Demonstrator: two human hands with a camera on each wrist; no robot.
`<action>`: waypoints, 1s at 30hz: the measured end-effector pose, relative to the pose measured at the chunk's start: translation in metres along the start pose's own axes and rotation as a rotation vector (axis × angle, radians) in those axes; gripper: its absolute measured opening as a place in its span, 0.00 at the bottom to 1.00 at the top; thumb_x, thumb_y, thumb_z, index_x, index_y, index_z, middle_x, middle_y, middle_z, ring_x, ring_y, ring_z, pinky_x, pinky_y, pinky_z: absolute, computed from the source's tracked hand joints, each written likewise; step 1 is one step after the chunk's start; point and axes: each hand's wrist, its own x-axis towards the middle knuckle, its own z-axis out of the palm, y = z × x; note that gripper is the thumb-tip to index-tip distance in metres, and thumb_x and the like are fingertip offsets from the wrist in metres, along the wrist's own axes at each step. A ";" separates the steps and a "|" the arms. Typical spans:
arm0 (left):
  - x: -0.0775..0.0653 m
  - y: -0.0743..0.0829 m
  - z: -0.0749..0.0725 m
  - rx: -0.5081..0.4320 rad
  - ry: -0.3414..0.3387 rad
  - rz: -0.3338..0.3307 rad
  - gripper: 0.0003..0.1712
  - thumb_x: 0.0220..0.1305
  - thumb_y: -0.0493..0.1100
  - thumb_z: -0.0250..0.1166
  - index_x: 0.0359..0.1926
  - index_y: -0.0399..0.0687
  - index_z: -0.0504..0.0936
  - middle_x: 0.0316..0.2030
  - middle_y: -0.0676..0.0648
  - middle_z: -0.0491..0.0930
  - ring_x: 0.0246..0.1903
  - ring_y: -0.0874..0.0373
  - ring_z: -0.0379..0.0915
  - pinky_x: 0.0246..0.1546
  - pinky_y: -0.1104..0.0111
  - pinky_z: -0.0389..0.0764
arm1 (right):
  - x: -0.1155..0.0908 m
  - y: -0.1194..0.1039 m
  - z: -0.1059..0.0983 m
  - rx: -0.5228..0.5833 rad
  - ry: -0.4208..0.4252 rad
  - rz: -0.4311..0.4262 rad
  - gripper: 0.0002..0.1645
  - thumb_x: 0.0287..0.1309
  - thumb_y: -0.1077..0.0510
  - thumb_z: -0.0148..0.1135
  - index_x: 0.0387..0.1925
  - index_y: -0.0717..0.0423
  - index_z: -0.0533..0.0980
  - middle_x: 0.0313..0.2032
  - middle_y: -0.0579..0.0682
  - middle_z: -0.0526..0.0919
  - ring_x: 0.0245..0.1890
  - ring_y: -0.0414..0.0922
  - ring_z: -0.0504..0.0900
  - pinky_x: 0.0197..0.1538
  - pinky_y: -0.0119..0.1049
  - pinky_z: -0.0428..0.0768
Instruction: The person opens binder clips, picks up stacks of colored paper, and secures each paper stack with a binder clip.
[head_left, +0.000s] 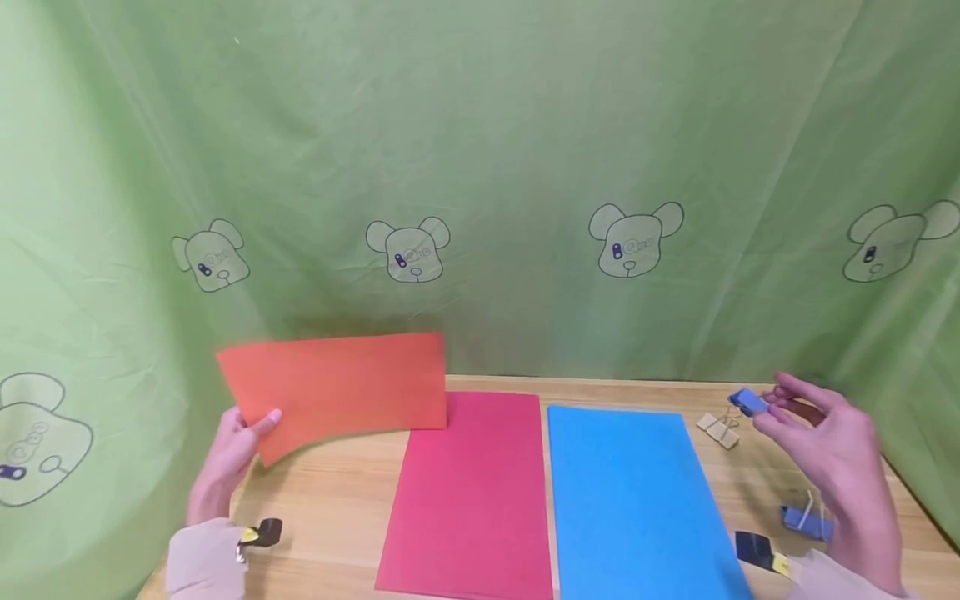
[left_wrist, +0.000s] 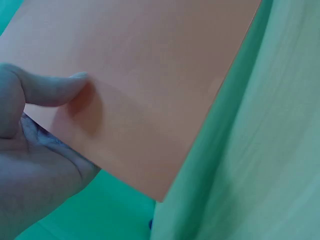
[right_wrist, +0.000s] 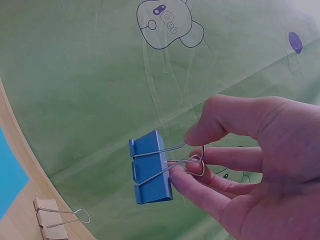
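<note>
Green cloth (head_left: 517, 150): starts at the left edge and runs behind everything to the right, printed with outlined bear heads.
Left hand (head_left: 232, 447): pinching the orange sheet near its lower left corner, thumb on the near face.
Orange sheet (head_left: 341, 387): lifted above the back left of the table (head_left: 322, 525), slightly bowed; its right end overlaps the magenta paper's upper left corner in the head view.
Magenta paper (head_left: 472, 500): flat on the table, left of the blue paper.
Blue paper (head_left: 637, 500): flat, just beside the magenta, a narrow gap between.
Beige clip (head_left: 722, 433): on the table, right of the blue paper's far end.
Raised blue clip (head_left: 747, 402): off the table, near the beige clip, body pointing left.
Right hand (head_left: 832, 435): pinching that clip's wire handles between thumb and fingers.
Second blue clip (head_left: 806, 523): on the table, nearer the person, beside the right wrist in the head view.
</note>
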 end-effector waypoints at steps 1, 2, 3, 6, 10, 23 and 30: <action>0.001 -0.002 0.001 0.018 -0.011 -0.010 0.03 0.73 0.35 0.62 0.39 0.41 0.78 0.32 0.56 0.78 0.37 0.64 0.73 0.43 0.70 0.76 | 0.000 0.001 0.000 -0.029 0.001 -0.008 0.45 0.61 0.61 0.72 0.72 0.74 0.60 0.36 0.18 0.76 0.35 0.15 0.75 0.37 0.15 0.76; 0.001 -0.004 0.003 0.041 -0.020 -0.016 0.02 0.72 0.34 0.63 0.39 0.40 0.78 0.32 0.55 0.78 0.36 0.63 0.73 0.42 0.70 0.76 | 0.000 0.002 0.000 -0.048 -0.002 -0.018 0.45 0.61 0.60 0.72 0.72 0.75 0.61 0.36 0.18 0.75 0.35 0.14 0.74 0.37 0.15 0.76; 0.002 -0.006 0.005 0.055 -0.024 -0.027 0.02 0.71 0.33 0.64 0.38 0.41 0.78 0.32 0.54 0.78 0.36 0.63 0.73 0.41 0.69 0.77 | 0.000 0.002 0.000 -0.052 -0.004 -0.021 0.45 0.61 0.61 0.72 0.72 0.75 0.61 0.36 0.18 0.75 0.35 0.14 0.74 0.37 0.15 0.76; 0.004 -0.011 0.009 0.073 -0.026 -0.045 0.05 0.68 0.33 0.66 0.43 0.40 0.79 0.35 0.54 0.81 0.38 0.63 0.75 0.43 0.69 0.78 | 0.001 0.004 0.000 -0.057 -0.011 -0.022 0.45 0.61 0.60 0.72 0.72 0.74 0.61 0.36 0.18 0.75 0.36 0.14 0.73 0.37 0.14 0.75; 0.006 -0.014 0.013 0.047 0.003 -0.044 0.08 0.69 0.35 0.66 0.47 0.37 0.79 0.35 0.57 0.81 0.38 0.65 0.76 0.42 0.71 0.79 | 0.002 0.004 0.001 -0.052 -0.019 -0.013 0.46 0.61 0.60 0.73 0.73 0.74 0.60 0.37 0.18 0.75 0.37 0.15 0.74 0.38 0.15 0.76; 0.007 -0.026 0.012 0.008 -0.053 -0.097 0.14 0.71 0.39 0.65 0.54 0.43 0.75 0.43 0.58 0.81 0.46 0.64 0.76 0.51 0.71 0.76 | 0.004 0.001 0.000 0.097 -0.001 0.046 0.43 0.59 0.61 0.75 0.73 0.61 0.67 0.37 0.19 0.80 0.36 0.19 0.79 0.38 0.17 0.78; 0.007 -0.030 0.017 -0.072 -0.079 -0.051 0.20 0.69 0.41 0.69 0.58 0.50 0.73 0.49 0.61 0.79 0.52 0.66 0.73 0.55 0.75 0.71 | 0.003 0.003 0.000 0.113 -0.015 0.016 0.29 0.57 0.60 0.77 0.60 0.42 0.78 0.37 0.20 0.82 0.36 0.20 0.81 0.37 0.16 0.77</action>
